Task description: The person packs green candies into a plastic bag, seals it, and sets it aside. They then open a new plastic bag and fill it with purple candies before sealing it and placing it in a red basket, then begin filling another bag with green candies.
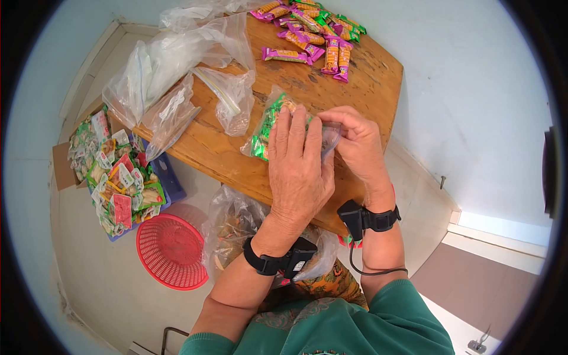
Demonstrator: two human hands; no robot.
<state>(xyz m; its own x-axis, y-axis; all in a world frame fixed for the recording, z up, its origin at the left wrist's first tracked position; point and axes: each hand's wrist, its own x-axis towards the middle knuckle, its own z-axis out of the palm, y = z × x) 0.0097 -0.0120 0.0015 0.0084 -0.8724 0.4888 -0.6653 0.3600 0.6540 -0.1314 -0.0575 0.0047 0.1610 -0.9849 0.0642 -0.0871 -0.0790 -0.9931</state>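
A clear plastic bag (247, 147) holding green-wrapped and orange snack packets (260, 139) lies on the wooden table (225, 160). My left hand (299, 160) rests flat on top of it, fingers stretched out and covering much of the contents. At the bag's right end, my right hand (359, 145) pinches the plastic edge between thumb and fingers. The fingertips of that hand are partly hidden. Beyond the bag, purple and green wrapped snack bars (307, 35) lie in a loose pile at the table's far end.
Several clear zip bags (160, 71) spread over the table's left edge. On the floor stand a blue crate (171, 183) heaped with colourful packets (121, 183) and a red basket (171, 251). A large plastic bag (228, 225) sits below the table's near edge. A wall (467, 106) rises at right.
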